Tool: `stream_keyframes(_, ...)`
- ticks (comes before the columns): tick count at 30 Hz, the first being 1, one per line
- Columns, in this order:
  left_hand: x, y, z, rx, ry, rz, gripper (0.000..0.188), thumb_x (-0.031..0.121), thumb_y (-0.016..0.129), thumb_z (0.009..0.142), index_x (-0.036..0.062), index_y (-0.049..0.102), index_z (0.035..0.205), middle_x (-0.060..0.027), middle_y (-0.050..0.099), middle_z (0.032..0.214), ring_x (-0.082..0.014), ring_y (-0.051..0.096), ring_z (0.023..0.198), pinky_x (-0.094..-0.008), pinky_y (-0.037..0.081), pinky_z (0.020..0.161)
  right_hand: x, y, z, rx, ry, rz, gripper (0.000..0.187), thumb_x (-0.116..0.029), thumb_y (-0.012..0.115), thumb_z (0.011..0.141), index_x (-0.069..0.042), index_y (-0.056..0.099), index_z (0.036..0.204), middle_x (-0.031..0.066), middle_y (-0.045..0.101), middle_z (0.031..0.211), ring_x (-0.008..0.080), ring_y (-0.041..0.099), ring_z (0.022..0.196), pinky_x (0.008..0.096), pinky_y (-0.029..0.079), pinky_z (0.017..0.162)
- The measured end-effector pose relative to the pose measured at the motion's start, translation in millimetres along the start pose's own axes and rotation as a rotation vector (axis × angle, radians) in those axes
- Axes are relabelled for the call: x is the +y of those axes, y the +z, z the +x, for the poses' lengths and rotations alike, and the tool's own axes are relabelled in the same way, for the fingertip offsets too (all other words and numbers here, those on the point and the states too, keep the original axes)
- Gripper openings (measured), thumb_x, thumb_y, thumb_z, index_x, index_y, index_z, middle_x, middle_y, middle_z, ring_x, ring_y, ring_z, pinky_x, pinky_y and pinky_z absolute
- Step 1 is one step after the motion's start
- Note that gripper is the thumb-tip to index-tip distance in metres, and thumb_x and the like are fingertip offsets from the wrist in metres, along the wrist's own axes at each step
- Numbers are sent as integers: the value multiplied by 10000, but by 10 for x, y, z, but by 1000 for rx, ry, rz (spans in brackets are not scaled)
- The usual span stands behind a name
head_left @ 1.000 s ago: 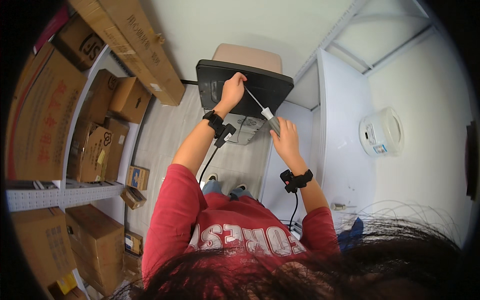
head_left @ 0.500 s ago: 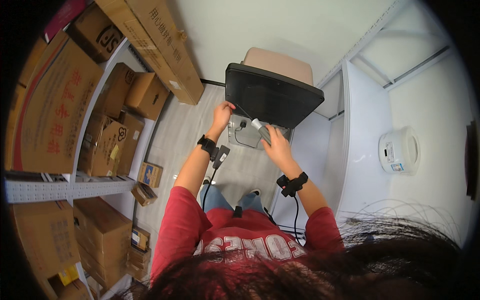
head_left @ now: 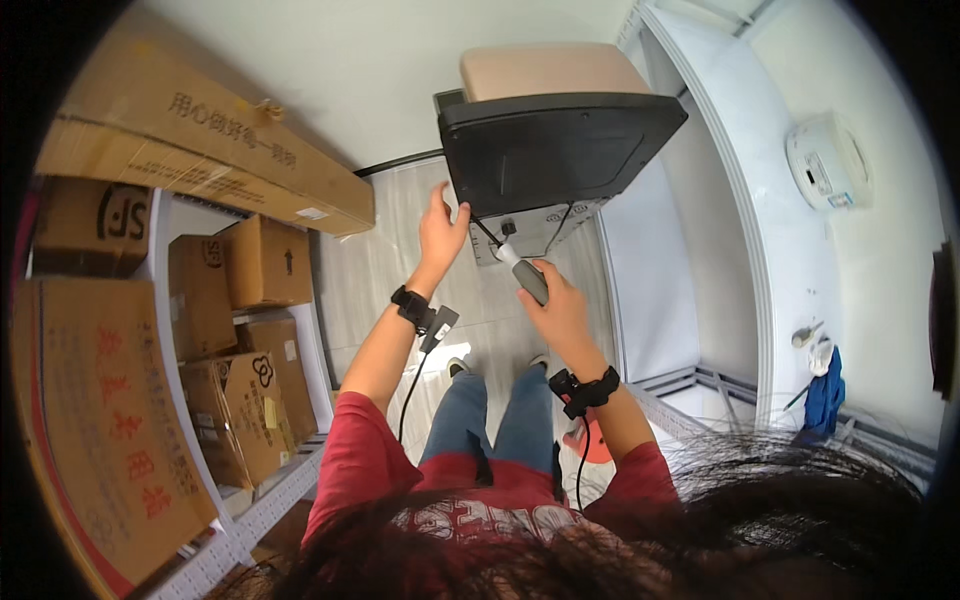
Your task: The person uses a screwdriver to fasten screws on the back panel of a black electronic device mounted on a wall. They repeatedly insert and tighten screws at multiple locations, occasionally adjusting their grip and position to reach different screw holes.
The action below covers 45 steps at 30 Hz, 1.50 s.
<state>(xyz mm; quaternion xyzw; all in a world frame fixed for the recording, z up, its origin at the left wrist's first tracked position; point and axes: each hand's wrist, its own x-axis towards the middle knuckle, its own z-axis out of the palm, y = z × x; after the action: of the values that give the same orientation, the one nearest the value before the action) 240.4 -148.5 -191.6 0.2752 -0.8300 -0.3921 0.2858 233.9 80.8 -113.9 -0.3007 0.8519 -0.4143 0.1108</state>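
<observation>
My right hand (head_left: 558, 305) is closed round the grey handle of a screwdriver (head_left: 530, 281). Its dark shaft slants up and left, and the tip meets the lower left edge of a black panel (head_left: 555, 155). My left hand (head_left: 440, 235) is beside that same corner with fingers apart, thumb close to the shaft's tip. Whether the fingers touch the panel I cannot tell. The panel is tilted, with a beige padded-looking block (head_left: 550, 70) behind its top edge. Under the panel is a greyish see-through-looking part with a black plug (head_left: 508, 228) and a cord.
Shelves with cardboard boxes (head_left: 265, 262) stand on the left, and a long carton (head_left: 215, 160) lies beyond them. White shelving (head_left: 715, 180) rises on the right, with a white round appliance (head_left: 828, 165). A blue item (head_left: 825, 395) is lower right. Black straps with cabled devices circle both wrists.
My head view has shifted, so the panel looks larger and my legs show more. The left hand's fingers have spread apart near the screwdriver's tip. My right hand keeps hold of the screwdriver.
</observation>
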Motion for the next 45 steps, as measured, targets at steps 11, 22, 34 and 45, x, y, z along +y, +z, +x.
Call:
stream_keyframes(11,-91,35,381,-57,38,-139,396,312,676,868,25,612,1134,-26,440,642,-131,410,582,-288,376,549,103,333,-65,227,34,83,428,-128,692,806,-37,531,1192,190,619,1057,369,636,894,395,523,731)
stream_keyframes(22,-93,-70,572,-189,25,-111,396,362,646,895,-9,649,1035,-33,486,656,-110,407,585,-275,374,554,-29,474,-57,220,61,134,424,-120,675,820,-30,522,1205,181,614,1075,354,628,920,391,511,773)
stream_keyframes(34,-80,-67,591,-210,18,-116,402,357,647,898,-23,646,1030,-5,444,614,-86,372,575,-263,355,536,27,540,-15,234,23,140,421,-141,641,856,-28,487,1231,207,601,1071,394,627,897,425,524,722)
stream_keyframes(45,-92,-61,637,-222,18,-98,423,375,638,897,-19,647,1052,-6,439,597,-88,366,564,-268,346,525,-45,529,-8,315,-89,123,406,-99,635,846,-43,516,1231,173,576,1075,354,618,839,403,517,708)
